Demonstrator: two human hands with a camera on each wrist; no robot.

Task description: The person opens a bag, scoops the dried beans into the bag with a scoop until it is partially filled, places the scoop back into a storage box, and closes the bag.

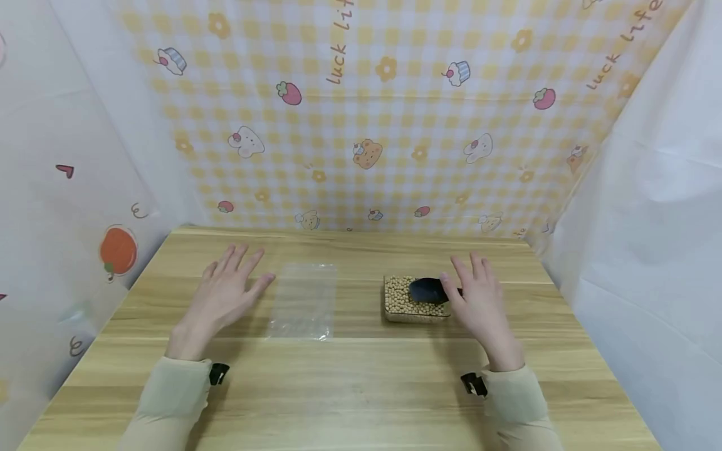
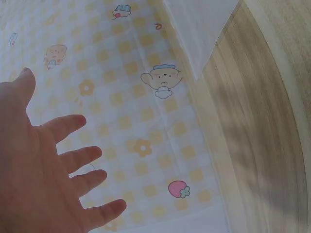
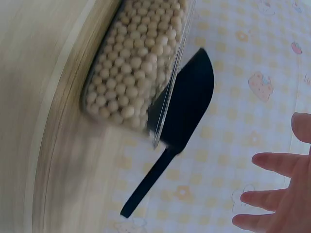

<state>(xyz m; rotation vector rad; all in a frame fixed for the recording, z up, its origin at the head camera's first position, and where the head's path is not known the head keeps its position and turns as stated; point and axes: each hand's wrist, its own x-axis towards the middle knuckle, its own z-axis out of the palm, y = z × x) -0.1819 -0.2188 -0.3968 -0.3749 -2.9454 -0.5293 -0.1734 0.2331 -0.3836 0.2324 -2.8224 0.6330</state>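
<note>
On the wooden table lies a flat clear plastic bag [image 1: 304, 300], to the right of my left hand [image 1: 222, 294]. That hand is spread with straight fingers and holds nothing; its palm and fingers [image 2: 104, 213] also show in the left wrist view. A clear rectangular container [image 1: 417, 318] full of round beige beans [image 3: 131, 63] stands right of centre. Resting on the beans is a black scoop [image 1: 427, 290], its handle sticking out over the container's right edge. My right hand [image 1: 479, 304] hovers beside that handle, fingers extended, apart from the scoop in the right wrist view.
A yellow checked cloth [image 1: 338, 181] with cartoon prints hangs behind the table [image 1: 350, 388]. White sheets enclose the left side [image 1: 68, 207] and the right side [image 1: 648, 238]. Small black wrist devices [image 1: 219, 374] sit at both cuffs.
</note>
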